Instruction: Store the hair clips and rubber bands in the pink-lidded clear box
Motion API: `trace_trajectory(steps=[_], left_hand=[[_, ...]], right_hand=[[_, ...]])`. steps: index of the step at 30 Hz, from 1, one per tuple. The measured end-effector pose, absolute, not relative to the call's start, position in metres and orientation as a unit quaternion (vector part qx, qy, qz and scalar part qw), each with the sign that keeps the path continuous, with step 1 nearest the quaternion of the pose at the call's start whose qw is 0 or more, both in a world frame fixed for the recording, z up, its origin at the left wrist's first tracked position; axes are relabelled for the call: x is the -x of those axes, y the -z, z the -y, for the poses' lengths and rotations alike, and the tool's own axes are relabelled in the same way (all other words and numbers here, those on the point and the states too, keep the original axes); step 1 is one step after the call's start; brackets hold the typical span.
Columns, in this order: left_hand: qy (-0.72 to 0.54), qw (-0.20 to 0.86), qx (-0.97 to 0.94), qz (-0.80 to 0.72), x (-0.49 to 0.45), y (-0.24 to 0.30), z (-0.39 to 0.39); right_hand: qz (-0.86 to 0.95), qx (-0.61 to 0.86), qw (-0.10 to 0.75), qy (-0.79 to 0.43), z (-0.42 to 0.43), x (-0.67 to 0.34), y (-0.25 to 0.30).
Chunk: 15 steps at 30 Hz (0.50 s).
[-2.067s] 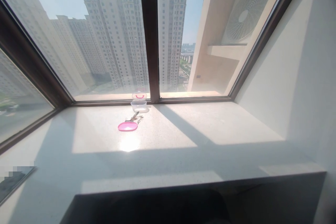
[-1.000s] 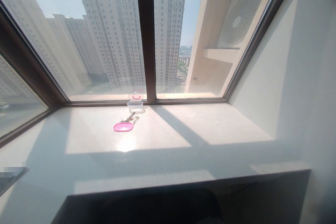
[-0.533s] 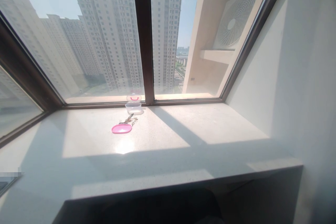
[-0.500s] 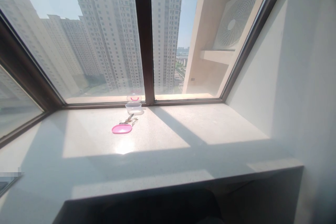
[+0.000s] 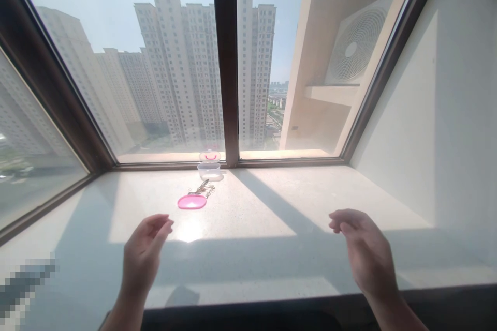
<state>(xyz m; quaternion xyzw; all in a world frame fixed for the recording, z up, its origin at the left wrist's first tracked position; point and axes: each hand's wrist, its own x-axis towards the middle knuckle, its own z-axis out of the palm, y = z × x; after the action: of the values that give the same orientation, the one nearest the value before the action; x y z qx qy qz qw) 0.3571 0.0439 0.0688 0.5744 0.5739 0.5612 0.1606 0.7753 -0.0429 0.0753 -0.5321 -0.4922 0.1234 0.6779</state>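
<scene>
My left hand (image 5: 143,251) hovers over the near left part of the sill, fingers curled in toward the thumb, with nothing visible in it. Opposite it, my right hand (image 5: 368,251) is raised in a similar loose curl and also appears to hold nothing. Nearest the left hand lies a flat pink oval lid (image 5: 191,202). Just behind the lid is a small heap of metal pieces (image 5: 202,188), too small to name exactly. A clear plastic container (image 5: 208,170) stands against the window frame. Above its rim appears a pale oval with a pink curved mark (image 5: 210,157).
The white windowsill (image 5: 267,258) carries bright sun patches and shadow bands. A dark window frame (image 5: 229,88) rises at the back, and a white wall (image 5: 404,129) bounds the right side. Below the sill's front edge it is dark. A blurred-out patch (image 5: 27,289) covers the lower left.
Both my hands have come into view from below. The view has shifted, so the sill and its objects sit lower and further right. The objects keep their arrangement.
</scene>
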Motion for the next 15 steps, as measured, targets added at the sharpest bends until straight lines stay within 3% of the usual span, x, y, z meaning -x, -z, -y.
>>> trace_trajectory(steps=[2,7,15], left_hand=[[-0.504,0.185,-0.6,-0.593,-0.361,-0.047,-0.088],[-0.447,0.106,-0.593,-0.661,-0.367,-0.016,-0.189],[-0.36,0.014,-0.613,-0.703,-0.408,0.007,-0.256]], right_hand=[[0.511,0.544,0.632,-0.21,0.012,-0.76,-0.048],[0.555,0.545,0.553,-0.298,-0.061,-0.728,0.001],[0.478,0.573,0.56,-0.359,-0.172,-0.681,0.034]])
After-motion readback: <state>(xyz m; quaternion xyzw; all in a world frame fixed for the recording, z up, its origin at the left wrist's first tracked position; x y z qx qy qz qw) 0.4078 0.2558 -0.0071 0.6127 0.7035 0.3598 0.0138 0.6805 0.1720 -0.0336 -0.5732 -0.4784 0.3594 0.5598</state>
